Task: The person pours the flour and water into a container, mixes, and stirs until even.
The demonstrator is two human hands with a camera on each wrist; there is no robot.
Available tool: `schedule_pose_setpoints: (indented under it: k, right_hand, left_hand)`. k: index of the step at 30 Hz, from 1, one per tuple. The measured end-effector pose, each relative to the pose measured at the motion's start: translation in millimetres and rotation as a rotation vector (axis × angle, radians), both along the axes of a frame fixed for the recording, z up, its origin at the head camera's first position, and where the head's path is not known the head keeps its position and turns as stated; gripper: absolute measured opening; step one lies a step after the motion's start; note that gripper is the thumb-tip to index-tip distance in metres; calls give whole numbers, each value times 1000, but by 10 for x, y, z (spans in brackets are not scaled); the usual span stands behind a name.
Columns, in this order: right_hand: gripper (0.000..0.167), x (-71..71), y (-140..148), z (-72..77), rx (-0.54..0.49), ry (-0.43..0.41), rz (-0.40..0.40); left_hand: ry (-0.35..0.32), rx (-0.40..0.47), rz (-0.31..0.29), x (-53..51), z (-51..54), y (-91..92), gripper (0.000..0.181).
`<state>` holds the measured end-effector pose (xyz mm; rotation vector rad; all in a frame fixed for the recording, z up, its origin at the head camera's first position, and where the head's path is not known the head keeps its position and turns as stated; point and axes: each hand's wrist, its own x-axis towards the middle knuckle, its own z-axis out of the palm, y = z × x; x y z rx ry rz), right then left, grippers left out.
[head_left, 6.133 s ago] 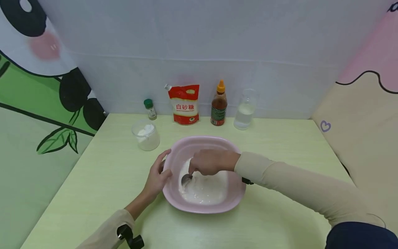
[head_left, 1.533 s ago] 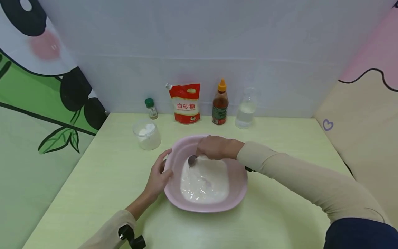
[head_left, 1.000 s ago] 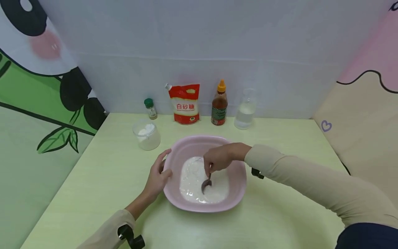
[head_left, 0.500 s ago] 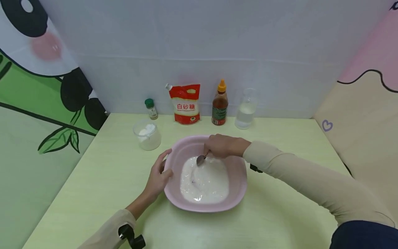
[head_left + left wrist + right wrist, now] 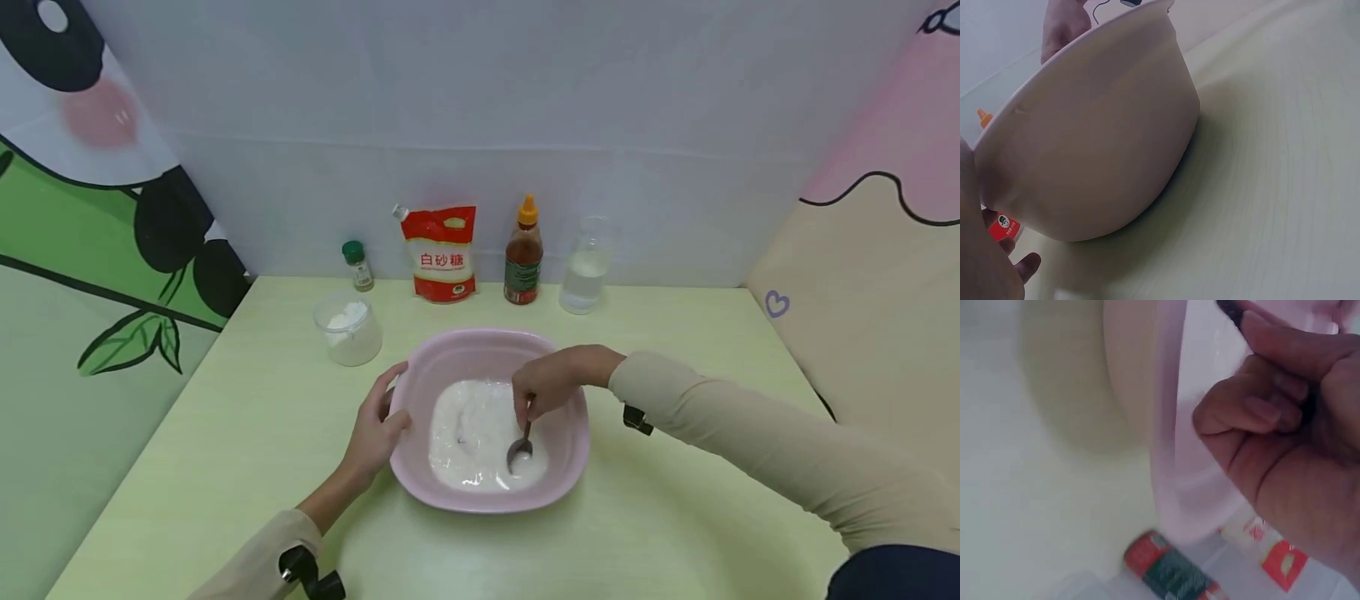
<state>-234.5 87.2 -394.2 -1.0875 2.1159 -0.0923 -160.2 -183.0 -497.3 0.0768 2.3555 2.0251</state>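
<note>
A pink basin [image 5: 480, 340] stands on the table with a white, runny mixture [image 5: 472, 433] in it. My right hand [image 5: 547, 385] reaches over its right side and grips a metal spoon [image 5: 521, 452], whose bowl dips into the mixture at the lower right. In the right wrist view, the fingers [image 5: 1235, 406] curl round the spoon's handle. My left hand [image 5: 375, 429] holds the basin's left rim, thumb on the near side and the other fingers round the outer wall. The left wrist view shows the basin's outer wall [image 5: 1097, 125] from the side.
Behind the basin stand a small green-capped jar [image 5: 358, 267], a red-and-white sugar pouch [image 5: 444, 257], a sauce bottle [image 5: 523, 254] with an orange cap, and a glass bottle [image 5: 585, 271] of clear liquid. A clear cup [image 5: 349, 332] of white powder sits left of the basin's back.
The spoon has gone round the mixture, lately from the back of the basin towards its near right side with my right hand. The left hand has kept its hold on the rim.
</note>
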Motion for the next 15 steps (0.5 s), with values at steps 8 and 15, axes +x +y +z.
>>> schedule_pose_setpoints:
  k: [8,15]
  right_hand:
    - [26,52,-342,-151,-224,76,65]
    - [29,-146,-289,-132,-232,303,-13]
  left_hand:
    - [31,4,-4,-7,-15,-11,77]
    - [34,7,-7,0,-23,-14,78]
